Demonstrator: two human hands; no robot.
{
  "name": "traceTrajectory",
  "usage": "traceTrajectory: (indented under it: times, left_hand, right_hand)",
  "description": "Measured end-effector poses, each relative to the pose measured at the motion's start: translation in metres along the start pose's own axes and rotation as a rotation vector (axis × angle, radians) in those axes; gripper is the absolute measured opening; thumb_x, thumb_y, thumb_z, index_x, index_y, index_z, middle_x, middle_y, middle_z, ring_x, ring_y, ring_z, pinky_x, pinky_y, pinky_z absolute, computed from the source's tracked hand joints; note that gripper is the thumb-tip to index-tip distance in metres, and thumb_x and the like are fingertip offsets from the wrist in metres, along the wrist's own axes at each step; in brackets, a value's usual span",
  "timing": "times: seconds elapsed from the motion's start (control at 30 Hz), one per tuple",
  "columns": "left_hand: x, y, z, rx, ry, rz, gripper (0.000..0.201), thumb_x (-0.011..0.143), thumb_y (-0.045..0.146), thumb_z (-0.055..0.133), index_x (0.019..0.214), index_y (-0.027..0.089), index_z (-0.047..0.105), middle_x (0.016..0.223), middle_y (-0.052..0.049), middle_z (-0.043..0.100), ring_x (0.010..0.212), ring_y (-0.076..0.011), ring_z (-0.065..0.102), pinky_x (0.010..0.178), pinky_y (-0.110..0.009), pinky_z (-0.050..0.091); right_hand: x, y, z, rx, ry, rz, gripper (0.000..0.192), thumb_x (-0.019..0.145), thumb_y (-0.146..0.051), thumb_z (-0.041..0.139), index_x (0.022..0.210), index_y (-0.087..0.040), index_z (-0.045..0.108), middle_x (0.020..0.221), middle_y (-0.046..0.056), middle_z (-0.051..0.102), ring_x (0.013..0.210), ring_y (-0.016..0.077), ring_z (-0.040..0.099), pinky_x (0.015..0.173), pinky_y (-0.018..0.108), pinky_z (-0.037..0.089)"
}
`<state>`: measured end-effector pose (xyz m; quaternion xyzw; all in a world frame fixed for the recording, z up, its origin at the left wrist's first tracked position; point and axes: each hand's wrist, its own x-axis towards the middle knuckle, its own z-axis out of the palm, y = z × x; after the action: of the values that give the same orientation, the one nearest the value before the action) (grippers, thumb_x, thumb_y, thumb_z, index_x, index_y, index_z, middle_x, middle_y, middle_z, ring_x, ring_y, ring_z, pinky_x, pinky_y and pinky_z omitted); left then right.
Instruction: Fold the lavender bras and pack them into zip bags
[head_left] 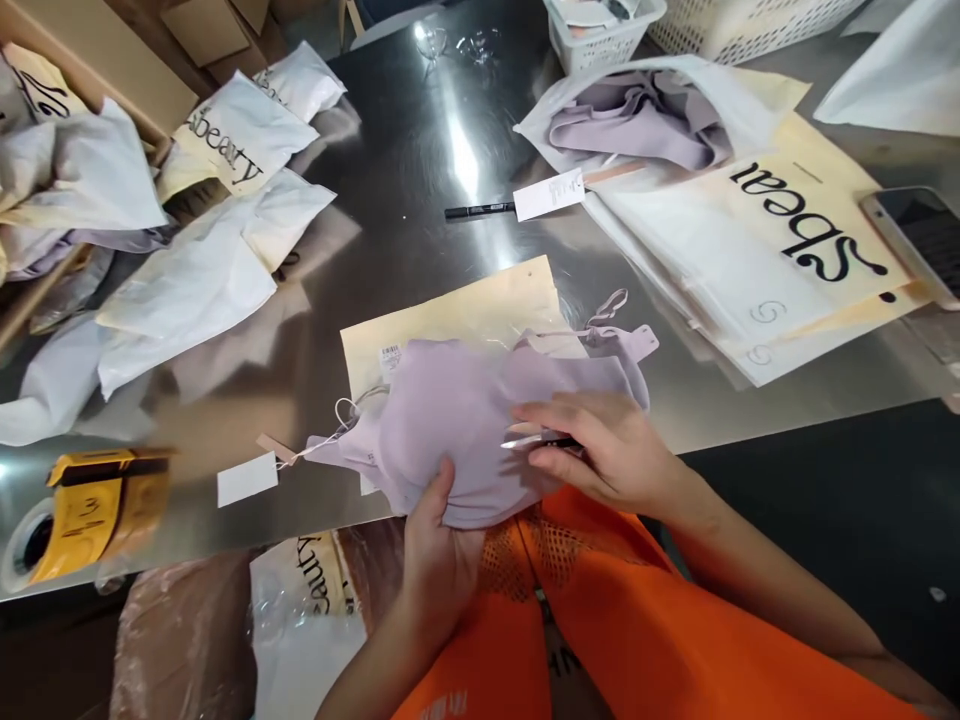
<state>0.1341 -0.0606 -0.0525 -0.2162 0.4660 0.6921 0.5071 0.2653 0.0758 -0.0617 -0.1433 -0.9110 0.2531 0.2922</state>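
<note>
Lilac bra [465, 420]: lower edge gripped by left hand [435, 550]; right hand [600, 450] pressed on it, pinching small scissors [536, 440]; steel table [390, 200] beneath.

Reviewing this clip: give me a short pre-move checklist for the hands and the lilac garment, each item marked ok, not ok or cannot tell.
1. Left hand grips the lilac garment at its near edge: ok.
2. Right hand rests on the garment: ok.
3. Slim tool held in the right hand: ok; its kind: cannot tell.
4. Hang tag attached by string: ok.
5. Cream bag lies flat beneath the garment: ok.
6. Black marker clear of the hands: ok.
</note>
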Motion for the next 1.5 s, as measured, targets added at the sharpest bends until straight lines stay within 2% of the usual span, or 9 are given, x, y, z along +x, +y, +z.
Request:
traceTrajectory:
  times: [0.13,0.33,0.43,0.63,0.83,1.07,1.3,1.5]
  left_hand:
    - [-0.004,-0.003,-0.005,0.012,-0.048,-0.014,0.037,0.094,0.027,0.053,0.126,0.012,0.065,0.114,-0.011,0.073,0.113,-0.0233,0.066,0.11,-0.037,0.044]
    - [-0.009,-0.002,-0.007,0.009,-0.036,-0.006,0.042,0.092,0.03,0.057,0.131,0.015,0.062,0.116,-0.011,0.072,0.11,-0.0237,0.067,0.111,-0.038,0.043]
    - [-0.009,-0.001,-0.006,0.014,-0.028,0.007,0.045,0.09,0.03,0.06,0.133,0.016,0.06,0.116,-0.011,0.072,0.109,-0.0241,0.068,0.111,-0.038,0.043]
    - [-0.01,-0.001,-0.003,0.083,-0.014,0.02,0.049,0.087,0.03,0.062,0.134,0.017,0.059,0.119,-0.01,0.071,0.112,-0.0251,0.066,0.11,-0.039,0.044]
    - [-0.012,-0.001,-0.002,0.1,0.032,0.042,0.052,0.082,0.029,0.068,0.132,0.018,0.061,0.116,-0.01,0.073,0.111,-0.0263,0.066,0.11,-0.039,0.044]
    - [-0.014,-0.001,-0.004,0.113,0.027,0.027,0.061,0.076,0.035,0.075,0.132,0.018,0.06,0.116,-0.011,0.072,0.111,-0.0281,0.066,0.109,-0.04,0.045]
    - [-0.014,0.001,-0.006,0.106,-0.001,-0.009,0.047,0.084,0.032,0.065,0.129,0.018,0.063,0.115,-0.01,0.073,0.12,-0.0277,0.061,0.111,-0.04,0.044]
    - [-0.014,0.002,-0.007,0.109,0.049,-0.025,0.049,0.077,0.035,0.072,0.123,0.017,0.068,0.111,-0.012,0.074,0.12,-0.0303,0.061,0.11,-0.041,0.044]
  right_hand:
    - [-0.003,0.003,0.0,-0.094,0.083,-0.024,0.034,0.095,-0.042,0.059,0.124,-0.026,0.066,0.081,0.0,0.054,0.065,0.0076,0.053,0.059,0.019,0.044]
    - [-0.006,0.011,0.007,-0.073,0.18,-0.121,0.036,0.088,-0.035,0.07,0.12,-0.02,0.069,0.08,0.001,0.054,0.063,0.0078,0.051,0.056,0.022,0.044]
    - [-0.007,0.012,0.007,-0.073,0.202,-0.129,0.036,0.086,-0.032,0.072,0.12,-0.019,0.069,0.083,0.001,0.057,0.066,0.008,0.054,0.059,0.023,0.046]
    - [-0.008,0.008,0.004,-0.096,0.174,-0.08,0.029,0.091,-0.032,0.067,0.117,-0.02,0.07,0.085,0.002,0.06,0.069,0.0094,0.059,0.06,0.023,0.048]
    - [-0.007,0.005,0.001,-0.119,0.207,-0.095,0.028,0.088,-0.029,0.07,0.114,-0.02,0.07,0.084,0.002,0.059,0.068,0.01,0.06,0.06,0.024,0.052]
    - [-0.007,-0.001,-0.006,-0.175,0.157,-0.054,0.023,0.09,-0.03,0.068,0.111,-0.021,0.071,0.083,0.002,0.062,0.068,0.0098,0.061,0.059,0.024,0.049]
    - [-0.006,-0.002,-0.011,-0.219,0.158,-0.081,0.023,0.089,-0.029,0.07,0.11,-0.021,0.071,0.084,0.002,0.062,0.07,0.0087,0.061,0.059,0.024,0.047]
    - [-0.006,-0.001,-0.013,-0.189,0.155,-0.09,0.023,0.089,-0.027,0.07,0.111,-0.02,0.071,0.084,0.002,0.063,0.066,0.0084,0.058,0.058,0.024,0.047]
